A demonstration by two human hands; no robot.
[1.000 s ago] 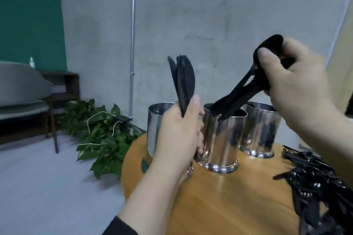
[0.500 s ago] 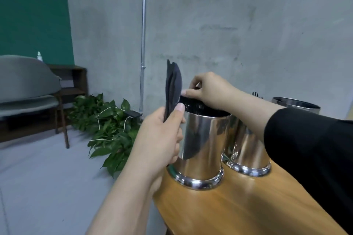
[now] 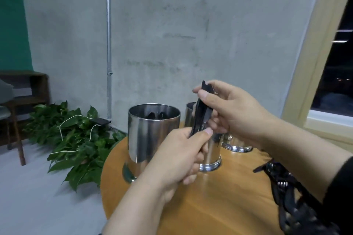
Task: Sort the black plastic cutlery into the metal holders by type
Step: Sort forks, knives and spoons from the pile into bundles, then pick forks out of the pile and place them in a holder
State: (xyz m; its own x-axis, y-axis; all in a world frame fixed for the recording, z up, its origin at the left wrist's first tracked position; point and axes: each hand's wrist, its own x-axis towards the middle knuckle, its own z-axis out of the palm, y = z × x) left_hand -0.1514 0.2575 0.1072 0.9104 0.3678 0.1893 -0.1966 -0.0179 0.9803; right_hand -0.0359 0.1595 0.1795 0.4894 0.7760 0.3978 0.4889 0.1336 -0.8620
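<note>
Three shiny metal holders stand on the round wooden table (image 3: 210,206). The left holder (image 3: 152,135) has black spoon bowls showing inside. The middle holder (image 3: 212,156) and the right holder (image 3: 236,144) sit largely behind my hands. My left hand (image 3: 181,154) grips the lower ends of a small bundle of black cutlery (image 3: 200,118) held upright in front of the middle holder. My right hand (image 3: 227,112) pinches the upper part of the same bundle between thumb and fingers. A heap of black plastic cutlery (image 3: 294,202) lies at the table's right.
Green leafy plants (image 3: 74,139) with a white cord lie on the floor left of the table. A chair (image 3: 7,120) and a dark shelf stand at the far left. A concrete wall is behind, a window frame (image 3: 328,116) at the right.
My right hand has left the left holder's rim and now pinches the bundle held by my left hand. The view has swung right, bringing the cutlery heap back into sight.
</note>
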